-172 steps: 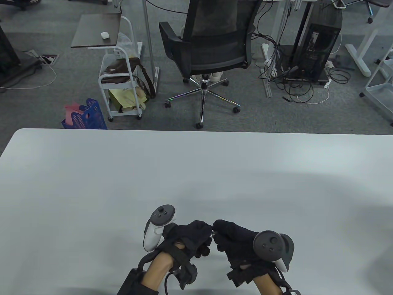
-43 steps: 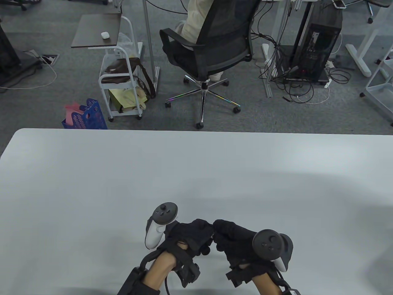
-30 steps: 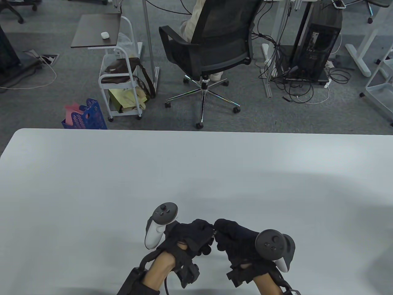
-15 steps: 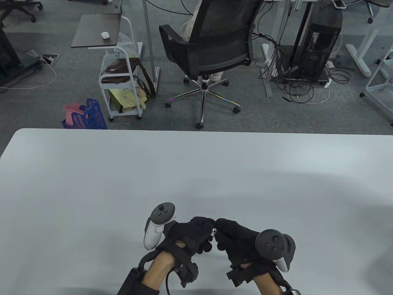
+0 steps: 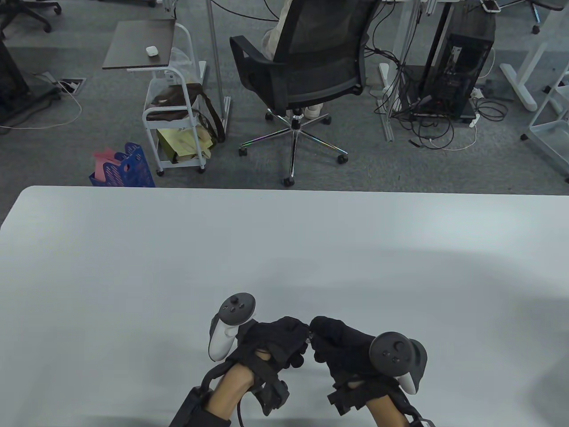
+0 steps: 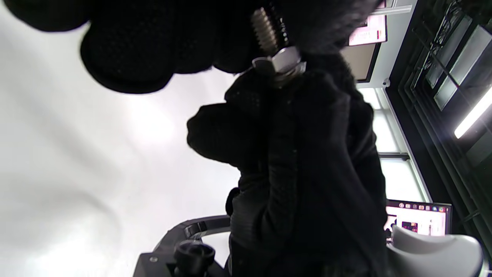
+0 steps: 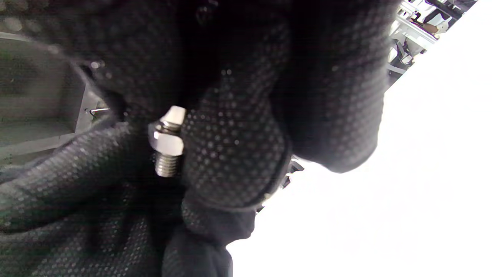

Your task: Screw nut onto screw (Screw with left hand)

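- Both hands meet at the 6 o'clock edge of the worktop (image 5: pixel 284 249), fingertips touching, held just above the surface.
- Left hand (image 5: pixel 275 342) is clenched around the screw (image 6: pixel 264 29); the threaded shaft sticks out of its fingers in the left wrist view.
- Right hand (image 5: pixel 342 347) pinches the nut (image 7: pixel 167 141) between fingertips; the nut is already on the thread, with a short threaded end poking out past it.
- In the right wrist view a 2nd hex piece sits just above the nut, likely the screw head; cannot tell for sure.
- Judged stage: nut is well along the thread, turning nearly done.
- Risk 1: thick glove fabric sits right beside the thread, so it could snag between the nut and the piece above it and jam the turn.
- Risk 2: the metal parts are small and smooth, so a regrip by either hand could let the screw slip and drop onto the worktop.
- Risk 3: if the right hand's pinch loosens, the nut spins with the screw and nothing tightens.
- Table view hides the metal almost entirely; it only gives hand positions and the trackers.
- Left wrist view shows the thread leaving the left hand; right wrist view shows the nut faces and the thread end past it.
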Tool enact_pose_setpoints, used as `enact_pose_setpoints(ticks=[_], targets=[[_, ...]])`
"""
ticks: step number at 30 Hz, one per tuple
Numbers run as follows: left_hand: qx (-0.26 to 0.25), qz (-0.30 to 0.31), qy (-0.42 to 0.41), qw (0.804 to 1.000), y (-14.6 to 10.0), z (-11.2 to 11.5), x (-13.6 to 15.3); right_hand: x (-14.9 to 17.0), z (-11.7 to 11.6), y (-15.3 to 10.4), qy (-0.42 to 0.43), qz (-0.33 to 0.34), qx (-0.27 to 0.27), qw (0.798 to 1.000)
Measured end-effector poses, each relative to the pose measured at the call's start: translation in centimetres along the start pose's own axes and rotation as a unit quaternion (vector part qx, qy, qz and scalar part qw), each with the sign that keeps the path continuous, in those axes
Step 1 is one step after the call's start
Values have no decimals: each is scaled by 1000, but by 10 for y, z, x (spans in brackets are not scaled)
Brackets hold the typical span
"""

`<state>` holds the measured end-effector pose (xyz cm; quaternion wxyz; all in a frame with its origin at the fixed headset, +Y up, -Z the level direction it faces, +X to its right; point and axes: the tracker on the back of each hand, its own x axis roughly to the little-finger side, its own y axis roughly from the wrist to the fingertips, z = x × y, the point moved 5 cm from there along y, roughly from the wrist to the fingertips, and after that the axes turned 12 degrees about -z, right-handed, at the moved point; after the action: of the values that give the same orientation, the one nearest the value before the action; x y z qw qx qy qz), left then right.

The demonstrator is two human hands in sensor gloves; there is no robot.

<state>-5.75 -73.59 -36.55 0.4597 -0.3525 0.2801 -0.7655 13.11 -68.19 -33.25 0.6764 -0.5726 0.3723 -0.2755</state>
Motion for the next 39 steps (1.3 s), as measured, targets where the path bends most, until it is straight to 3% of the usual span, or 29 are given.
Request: enact_pose_setpoints(ticks=[5,7,10,15,18,22,27,30,34,39], targets=[[36,14,-10,999,1,3,-1,-1,2,0,-3,3,5,1000],[20,15,-37,999,1,0,1,0,2,0,0,1,1,1000],[-10,8,-10,1000,0,-3,1,1,2,0,4,-3,3,1000],[9,12,16,1000,0,3,-5,-1,2,0,-14,3,5,1000],[27,18,-16,999,1,3,-1,1,2,0,2,-2,3,1000],[-12,5,-7,1000,0,-2,1,3,1,0,0,-5,3,1000],[9,10,8,1000,-1,3,-5,0,0,0,-19,4,2,1000],[29,15,-31,999,1,2,0,2,0,0,-1,-3,1,1000],[-21,-2,-10,1000,0,-2,2,5,1,0,5,-9,5,1000],[9,18,-7,1000,-1,3,-6,4,1,1,-1,-8,4,1000]])
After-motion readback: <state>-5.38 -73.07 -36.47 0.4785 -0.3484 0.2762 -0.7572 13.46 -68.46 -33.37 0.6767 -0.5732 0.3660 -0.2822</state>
